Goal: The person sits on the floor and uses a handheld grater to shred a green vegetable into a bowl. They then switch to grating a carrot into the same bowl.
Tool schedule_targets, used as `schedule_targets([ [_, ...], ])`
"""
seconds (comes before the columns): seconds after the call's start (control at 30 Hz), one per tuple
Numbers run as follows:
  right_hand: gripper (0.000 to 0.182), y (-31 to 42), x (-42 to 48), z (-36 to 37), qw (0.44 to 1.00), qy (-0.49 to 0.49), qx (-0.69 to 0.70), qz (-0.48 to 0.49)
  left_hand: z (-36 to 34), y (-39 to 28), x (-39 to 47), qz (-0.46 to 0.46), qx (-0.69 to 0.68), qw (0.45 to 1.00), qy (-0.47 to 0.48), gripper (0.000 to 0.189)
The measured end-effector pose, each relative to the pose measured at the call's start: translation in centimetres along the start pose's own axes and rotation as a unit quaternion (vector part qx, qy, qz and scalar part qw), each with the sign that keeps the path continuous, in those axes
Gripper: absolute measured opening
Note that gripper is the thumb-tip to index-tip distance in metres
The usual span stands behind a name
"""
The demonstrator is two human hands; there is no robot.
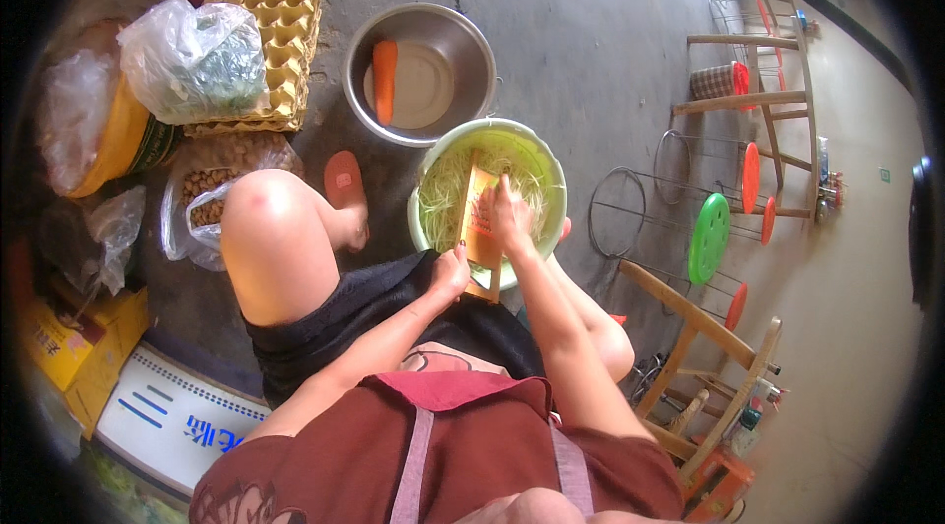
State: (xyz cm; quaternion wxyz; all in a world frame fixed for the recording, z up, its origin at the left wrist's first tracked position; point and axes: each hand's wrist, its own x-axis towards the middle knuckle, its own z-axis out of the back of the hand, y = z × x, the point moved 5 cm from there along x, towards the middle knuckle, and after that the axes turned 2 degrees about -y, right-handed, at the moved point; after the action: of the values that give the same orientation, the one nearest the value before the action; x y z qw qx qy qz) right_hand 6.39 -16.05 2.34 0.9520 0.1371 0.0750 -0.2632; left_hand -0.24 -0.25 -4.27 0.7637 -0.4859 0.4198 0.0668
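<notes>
A wooden-framed grater (485, 246) leans across a pale green tub (559, 177), its lower end towards my lap. My left hand (451, 271) grips the grater's left edge near the tub's rim. Over the grating surface is my right hand (509, 212), bent at the fingers; what lies beneath it is hidden, so I cannot tell whether it holds a piece. Pale green vegetable shreds (441, 201) fill much of the tub. Beyond it stands a steel basin (472, 59) with one peeled carrot (385, 81) inside, lying against the left side.
Stacked egg trays (288, 44) with a plastic bag (196, 66) on top stand at the left. Nearer are a bag of walnuts (207, 188) and a yellow carton (103, 354). Round stools, one with a green seat (709, 238), and a wooden frame (686, 310) stand at the right.
</notes>
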Motion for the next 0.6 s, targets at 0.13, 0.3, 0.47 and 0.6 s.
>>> schedule_targets([
  [0.13, 0.036, -0.3, 2.8, 0.2, 0.999, 0.017, -0.043, 0.025, 2.4, -4.1, -2.1, 0.121, -0.051, 0.988, 0.081, 0.060],
  [0.3, 0.028, 4.6, -10.3, 3.8, 0.988, 0.047, -0.107, 0.105, 2.6, -1.5, -0.6, 0.052, -0.051, 0.997, -0.012, 0.061],
  [0.47, 0.029, 1.3, 0.0, 1.1, 0.994, 0.007, -0.072, 0.083, 1.3, -2.9, -2.0, -0.007, 0.039, 0.999, 0.023, 0.057],
  [0.6, 0.025, 0.6, 2.4, -0.3, 0.991, 0.019, -0.071, 0.111, 0.7, -1.8, -1.0, 0.032, 0.023, 0.999, 0.015, 0.058],
])
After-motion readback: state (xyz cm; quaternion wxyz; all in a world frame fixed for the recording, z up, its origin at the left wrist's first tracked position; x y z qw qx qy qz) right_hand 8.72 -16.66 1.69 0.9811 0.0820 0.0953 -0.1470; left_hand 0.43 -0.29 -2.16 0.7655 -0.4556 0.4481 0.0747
